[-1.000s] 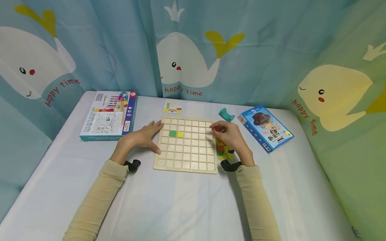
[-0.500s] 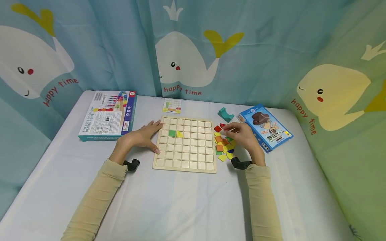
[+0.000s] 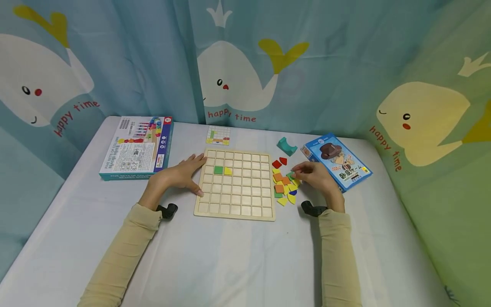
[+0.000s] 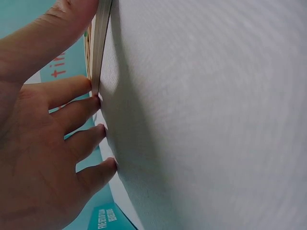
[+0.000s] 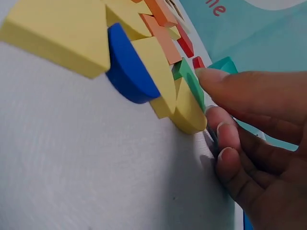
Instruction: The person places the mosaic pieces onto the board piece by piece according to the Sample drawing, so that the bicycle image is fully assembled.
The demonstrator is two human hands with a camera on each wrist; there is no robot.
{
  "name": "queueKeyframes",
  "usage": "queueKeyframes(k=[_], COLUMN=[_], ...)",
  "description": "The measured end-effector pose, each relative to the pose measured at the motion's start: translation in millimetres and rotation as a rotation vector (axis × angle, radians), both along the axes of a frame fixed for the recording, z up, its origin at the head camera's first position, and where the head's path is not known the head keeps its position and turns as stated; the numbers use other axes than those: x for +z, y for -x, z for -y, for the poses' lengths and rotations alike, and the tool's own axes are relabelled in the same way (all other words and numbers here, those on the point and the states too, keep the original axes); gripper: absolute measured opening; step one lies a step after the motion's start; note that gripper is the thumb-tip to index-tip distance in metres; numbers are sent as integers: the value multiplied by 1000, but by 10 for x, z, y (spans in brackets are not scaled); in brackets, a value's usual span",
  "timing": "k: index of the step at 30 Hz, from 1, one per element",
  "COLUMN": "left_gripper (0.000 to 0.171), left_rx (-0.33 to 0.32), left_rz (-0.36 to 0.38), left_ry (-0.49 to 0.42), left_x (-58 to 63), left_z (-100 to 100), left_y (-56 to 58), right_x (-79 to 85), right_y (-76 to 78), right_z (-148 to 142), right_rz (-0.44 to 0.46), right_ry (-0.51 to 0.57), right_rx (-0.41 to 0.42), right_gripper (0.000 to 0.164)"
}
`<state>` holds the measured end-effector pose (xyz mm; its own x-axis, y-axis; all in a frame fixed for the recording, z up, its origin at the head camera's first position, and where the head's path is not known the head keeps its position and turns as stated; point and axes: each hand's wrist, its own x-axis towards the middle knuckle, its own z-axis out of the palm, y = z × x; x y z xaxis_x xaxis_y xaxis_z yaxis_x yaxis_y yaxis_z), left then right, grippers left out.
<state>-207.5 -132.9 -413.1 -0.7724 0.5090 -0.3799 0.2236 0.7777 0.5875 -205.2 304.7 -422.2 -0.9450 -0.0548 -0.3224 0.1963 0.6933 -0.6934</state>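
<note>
A wooden grid board (image 3: 241, 187) lies on the table with a green square and a yellow quarter-round piece in its cells. My left hand (image 3: 180, 174) rests at the board's left side, fingers spread, thumb and fingertips touching its edge; the left wrist view shows the fingers against the cloth. Right of the board lies a loose pile of coloured wooden blocks (image 3: 278, 188). At the pile's far right edge, my right hand (image 3: 316, 177) has thumb and fingertips pinching a green block (image 5: 189, 79), which still leans against a yellow block (image 5: 188, 108).
A pattern card (image 3: 218, 135) lies behind the board. At the left is a bead-toy box (image 3: 136, 147), and at the right a blue game box (image 3: 337, 162). A teal arched block (image 3: 287, 146) and two red blocks (image 3: 277, 164) lie beyond the pile.
My right hand has moved from the board's right edge, over the red blocks, then right and nearer to the green block. The red blocks are left behind uncovered. My left hand stays in place.
</note>
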Motion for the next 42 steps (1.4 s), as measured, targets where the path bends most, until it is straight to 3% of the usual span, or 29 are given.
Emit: queueKeyframes(k=[7,22,42], left_gripper=[115,116,115], left_rx=[-1,6,5], left_rz=[2,1,3], left_ry=[8,3,2], left_x=[-18,-20,-21], left_z=[-1,2,-1], left_y=[1,9,5], right_x=[14,16,78], right_y=[-15,13,20], right_z=[10,54,121], right_rz=[25,-19,-77], right_ry=[-36,-39,150], right_rx=[23,50,16], right_gripper=[35,26,32])
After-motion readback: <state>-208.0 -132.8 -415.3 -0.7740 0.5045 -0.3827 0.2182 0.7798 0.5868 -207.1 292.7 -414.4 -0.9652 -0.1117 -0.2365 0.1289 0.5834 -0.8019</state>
